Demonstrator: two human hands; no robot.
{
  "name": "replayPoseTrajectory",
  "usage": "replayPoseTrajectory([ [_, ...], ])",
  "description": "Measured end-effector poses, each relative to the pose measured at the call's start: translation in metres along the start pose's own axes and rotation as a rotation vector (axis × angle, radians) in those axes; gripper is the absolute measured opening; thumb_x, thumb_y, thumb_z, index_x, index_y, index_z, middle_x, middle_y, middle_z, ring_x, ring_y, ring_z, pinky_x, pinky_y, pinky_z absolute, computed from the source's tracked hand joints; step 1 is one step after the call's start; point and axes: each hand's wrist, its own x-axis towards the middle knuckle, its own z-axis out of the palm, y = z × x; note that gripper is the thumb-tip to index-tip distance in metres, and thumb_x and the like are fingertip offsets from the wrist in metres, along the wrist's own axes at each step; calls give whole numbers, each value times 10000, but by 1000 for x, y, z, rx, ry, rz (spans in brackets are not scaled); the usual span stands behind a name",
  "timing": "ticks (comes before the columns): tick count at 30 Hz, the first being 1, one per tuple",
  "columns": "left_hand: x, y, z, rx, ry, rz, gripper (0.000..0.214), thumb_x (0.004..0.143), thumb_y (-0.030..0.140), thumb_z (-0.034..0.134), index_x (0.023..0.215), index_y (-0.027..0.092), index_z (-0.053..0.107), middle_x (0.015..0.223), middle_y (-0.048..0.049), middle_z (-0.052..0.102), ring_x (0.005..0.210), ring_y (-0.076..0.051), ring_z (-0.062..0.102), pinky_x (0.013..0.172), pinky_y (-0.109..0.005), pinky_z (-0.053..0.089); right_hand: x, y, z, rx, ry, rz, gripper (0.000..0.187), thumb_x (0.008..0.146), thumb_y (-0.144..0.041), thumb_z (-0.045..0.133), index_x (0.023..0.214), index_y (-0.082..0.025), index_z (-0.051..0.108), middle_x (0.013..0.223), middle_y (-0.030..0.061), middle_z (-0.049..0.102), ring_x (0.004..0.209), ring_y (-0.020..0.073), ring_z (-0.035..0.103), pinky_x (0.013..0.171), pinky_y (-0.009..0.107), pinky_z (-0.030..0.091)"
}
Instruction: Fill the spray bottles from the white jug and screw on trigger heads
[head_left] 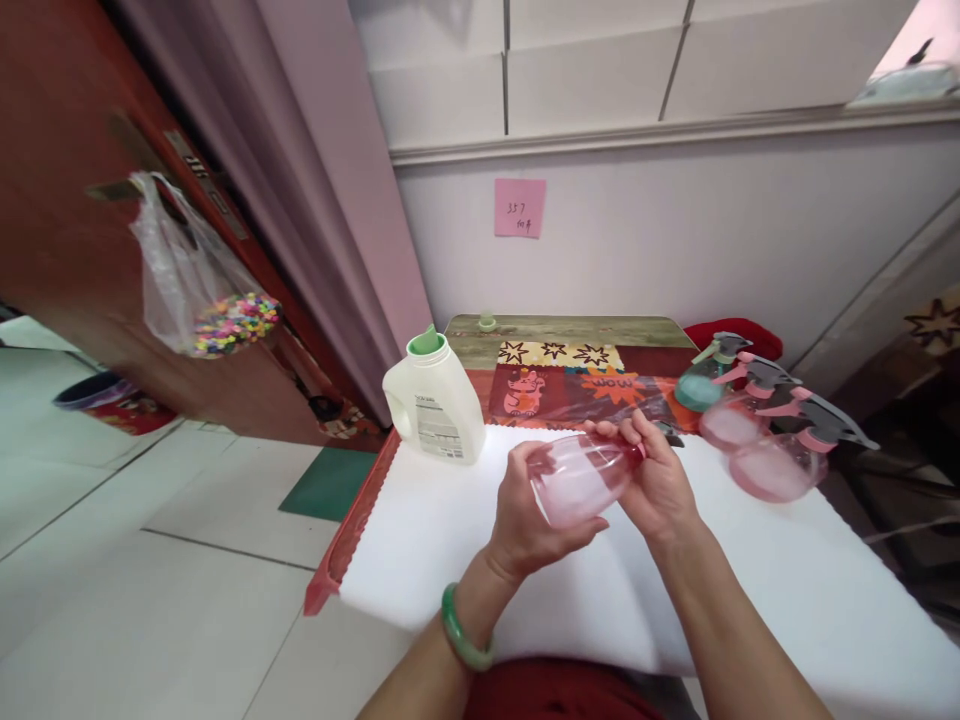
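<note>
A clear pink bottle (581, 485) without a spray head lies tilted between my hands above the white cloth. Its base rests in my left hand (525, 515), with the fingers and thumb wrapped round it. At the neck end, on the right, my right hand (651, 475) has its fingers closed; whether they grip only the neck I cannot make out. A large cream jug (441, 405) with an open green mouth stands upright to the left. Two pink spray bottles (780, 468) and a green spray bottle (703, 385) with trigger heads stand to the right.
A white cloth (405, 530) covers the near part of the table. A small green cap (487, 324) sits at the back left, and a patterned mat (555, 385) lies behind my hands. Left of the table, a plastic bag (199, 290) with colourful contents hangs from a door handle.
</note>
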Motion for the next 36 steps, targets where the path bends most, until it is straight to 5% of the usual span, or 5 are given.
replayPoseTrajectory([
  [6,5,-3,7,-542,-451,-966,1026,612,1037,184,859,136,608,858,-217,705,693,-318,704,587,-454,565,-2,3,-1,-59,124,-134,452,746,-526,830,604,-222,527,747,8,770,755,166,725,783,288,562],
  [12,4,-15,16,-186,-69,-261,1072,565,658,874,1442,291,380,1507,-192,449,1359,-374,496,1002,-525,514,7,6,-7,88,346,-216,451,777,-536,798,617,-233,504,688,-22,738,728,155,733,763,275,574],
  [17,7,-14,20,186,-107,298,724,667,402,878,1286,278,525,1431,-176,499,1367,-379,467,1145,-620,356,7,5,-15,53,283,-204,476,784,-582,780,619,-241,492,696,-34,734,749,148,730,788,278,582],
  [26,11,-33,21,-952,-686,-1055,874,664,904,471,1033,131,640,848,-216,742,588,-299,694,435,-329,452,-2,-19,-30,-162,-65,-79,560,709,-642,808,536,-246,452,676,-18,673,774,213,709,844,417,585],
  [36,7,-48,-20,-1092,-297,-915,739,818,729,562,1155,82,684,972,-177,772,696,-246,739,600,-331,560,31,-83,-49,-152,285,-366,442,884,-629,624,613,-297,514,577,-32,488,572,148,581,722,337,544],
])
